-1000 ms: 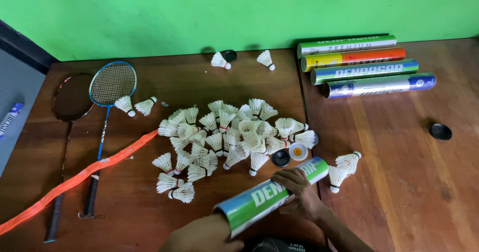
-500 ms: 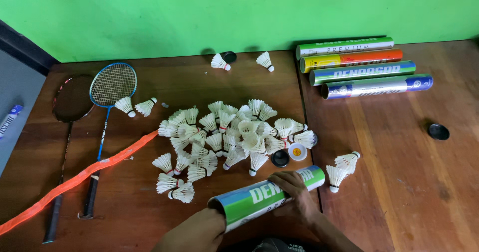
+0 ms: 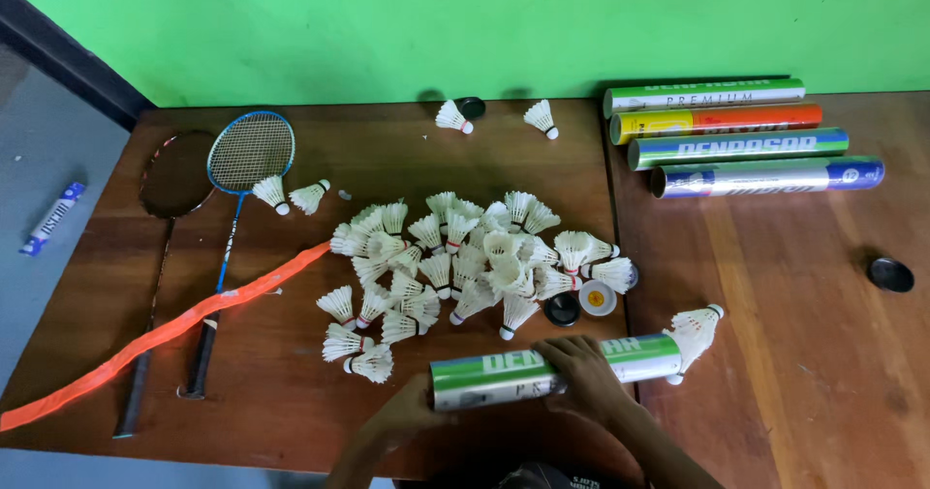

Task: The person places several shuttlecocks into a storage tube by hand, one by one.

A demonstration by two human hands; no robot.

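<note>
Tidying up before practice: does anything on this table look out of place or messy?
Yes. Dozens of white shuttlecocks lie in a loose heap mid-table, with strays near the wall and on the blue racket. A black cap sits alone at the right. Both hands hold the green tube.

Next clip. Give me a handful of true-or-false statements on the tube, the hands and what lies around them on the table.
1. Both hands hold one tube lying on its side. True: the left hand is at one end of the green and white tube, the right hand around its middle.
2. Six more tubes lie by the wall. False: four tubes lie there.
3. A pile of shuttlecocks lies beyond the held tube. True.
4. The orange strip hangs on the wall. False: it lies on the table.
5. Two rackets lie on the table. True.
</note>
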